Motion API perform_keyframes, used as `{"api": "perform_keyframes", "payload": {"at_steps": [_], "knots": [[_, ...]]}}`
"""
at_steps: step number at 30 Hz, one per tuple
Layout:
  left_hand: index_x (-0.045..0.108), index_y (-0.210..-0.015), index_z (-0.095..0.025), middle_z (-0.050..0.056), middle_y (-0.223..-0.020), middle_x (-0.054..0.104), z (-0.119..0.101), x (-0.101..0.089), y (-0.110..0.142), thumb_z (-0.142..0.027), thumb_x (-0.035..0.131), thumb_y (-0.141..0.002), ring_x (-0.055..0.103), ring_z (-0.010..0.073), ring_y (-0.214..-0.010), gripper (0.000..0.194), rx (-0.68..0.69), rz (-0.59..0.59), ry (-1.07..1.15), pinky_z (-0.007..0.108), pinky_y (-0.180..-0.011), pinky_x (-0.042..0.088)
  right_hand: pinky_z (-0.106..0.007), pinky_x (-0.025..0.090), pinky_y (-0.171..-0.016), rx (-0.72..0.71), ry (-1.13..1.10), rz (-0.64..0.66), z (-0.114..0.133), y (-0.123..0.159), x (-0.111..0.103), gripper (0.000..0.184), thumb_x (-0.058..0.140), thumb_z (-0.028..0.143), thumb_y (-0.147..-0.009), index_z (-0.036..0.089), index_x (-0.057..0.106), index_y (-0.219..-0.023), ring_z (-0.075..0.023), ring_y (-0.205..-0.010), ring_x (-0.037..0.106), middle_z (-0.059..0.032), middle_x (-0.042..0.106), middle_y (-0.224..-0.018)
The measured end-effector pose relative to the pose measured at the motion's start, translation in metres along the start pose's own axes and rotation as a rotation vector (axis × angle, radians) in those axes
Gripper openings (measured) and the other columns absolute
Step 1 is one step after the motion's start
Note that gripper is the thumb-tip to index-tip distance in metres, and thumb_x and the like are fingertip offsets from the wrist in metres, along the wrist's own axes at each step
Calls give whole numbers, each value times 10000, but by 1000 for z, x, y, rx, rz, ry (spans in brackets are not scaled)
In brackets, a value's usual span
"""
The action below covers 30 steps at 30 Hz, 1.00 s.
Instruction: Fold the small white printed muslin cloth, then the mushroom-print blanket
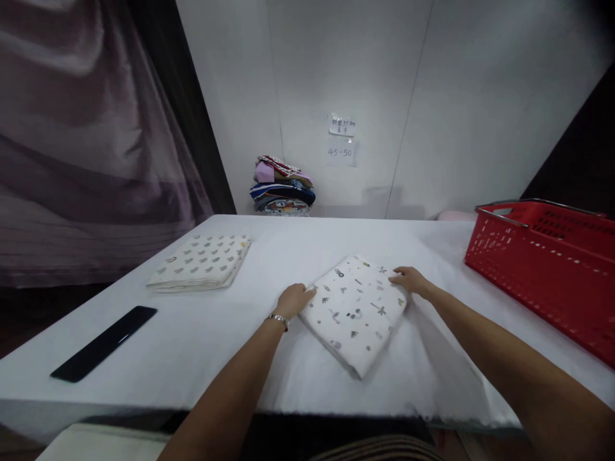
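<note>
Far left, a mauve curtain (96,128) in loose folds with a satiny sheen, beyond the left edge of the white-covered desk (269,256). Toward the near-left corner, a flat black slab (106,342), oblong and glossy, lying aslant. Farther back, by the left edge, a row-printed cloth (199,262): off-white, folded into a flat pad, layers visible along the near side, small grey motifs in even rows. Past the far edge, left of centre, a clothing stack (283,189), soft and uneven, with lilac, blue, black and patterned layers.

Clamps the left corner of the scatter-printed cloth (355,314) in the left grip (292,299), thumb drawn in at the edge, other fingers mostly hidden; wears a metallic band (278,320) on that wrist. Right of the desk's centre, toward the near edge, that same cloth: white, folded into a thick four-sided pad, one corner pointing at the near edge, palm trees and small grey-green shapes strewn over the face. At its far-right side, touches the cloth with the right grip (412,282), thumb and forefinger slightly parted; cannot tell whether closed on the fabric or only resting there. Along the right edge, a red basket (552,275) of perforated plastic, metal handle folded down.
</note>
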<state>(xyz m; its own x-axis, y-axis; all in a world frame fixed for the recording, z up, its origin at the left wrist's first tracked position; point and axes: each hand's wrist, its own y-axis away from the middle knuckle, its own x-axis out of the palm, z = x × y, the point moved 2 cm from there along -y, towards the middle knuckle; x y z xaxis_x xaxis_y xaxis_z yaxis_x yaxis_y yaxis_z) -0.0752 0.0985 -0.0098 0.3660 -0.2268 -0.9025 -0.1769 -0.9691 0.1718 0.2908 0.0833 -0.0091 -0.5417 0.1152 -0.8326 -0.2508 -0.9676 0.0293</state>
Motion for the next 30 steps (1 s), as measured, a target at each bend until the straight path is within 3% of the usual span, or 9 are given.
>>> {"api": "perform_keyframes", "payload": {"at_steps": [5,8,13,16,21,26,30], "knots": [[634,-657,-171,72,-730,693,-13,17,37,-489,484,-772,614,184,-672,370,-19,113,130,252,-538,355,-344,402,-937,-133,39,-143,52,-65,0,452,548,272,-817,135,555,-1247,-248,-1083,550,-123,602,-1183],[613,-586,-171,64,-630,662,-26,26,48,-503,481,-772,586,173,-607,403,-21,116,168,253,-507,328,-416,306,-1033,-204,71,-189,85,-78,20,446,515,246,-832,115,536,-1258,-292,-1236,418,-162,501,-1318],[605,-545,-172,44,-571,629,-25,32,52,-549,464,-789,550,155,-555,471,-16,93,235,252,-495,317,-382,257,-1073,-485,125,-94,119,-33,77,406,453,333,-884,156,543,-1238,-245,-1300,354,-117,472,-1370],[612,-554,-169,48,-575,626,-22,34,53,-552,427,-819,550,158,-562,501,3,55,240,258,-509,317,-365,294,-1028,-591,156,-53,129,-1,95,368,441,330,-886,158,558,-1189,-242,-1261,392,-119,514,-1321],[636,-670,-179,53,-702,670,-24,31,55,-546,383,-860,586,172,-668,484,12,-56,260,259,-567,338,-252,386,-777,-363,147,24,142,-3,87,268,422,310,-890,161,644,-866,-178,-897,581,-84,673,-949],[595,-890,-207,35,-907,665,-33,21,40,-460,519,-828,596,173,-800,271,19,-274,261,263,-657,370,-225,381,-628,-204,186,56,165,-41,86,266,467,323,-867,146,663,-832,-160,-719,607,-73,685,-744],[582,-844,-201,33,-900,654,-40,26,25,-439,535,-828,591,171,-814,243,69,-201,276,267,-669,373,-240,397,-553,-102,220,148,178,-63,98,371,486,373,-855,129,646,-625,-164,-514,584,-68,590,-479]]}}
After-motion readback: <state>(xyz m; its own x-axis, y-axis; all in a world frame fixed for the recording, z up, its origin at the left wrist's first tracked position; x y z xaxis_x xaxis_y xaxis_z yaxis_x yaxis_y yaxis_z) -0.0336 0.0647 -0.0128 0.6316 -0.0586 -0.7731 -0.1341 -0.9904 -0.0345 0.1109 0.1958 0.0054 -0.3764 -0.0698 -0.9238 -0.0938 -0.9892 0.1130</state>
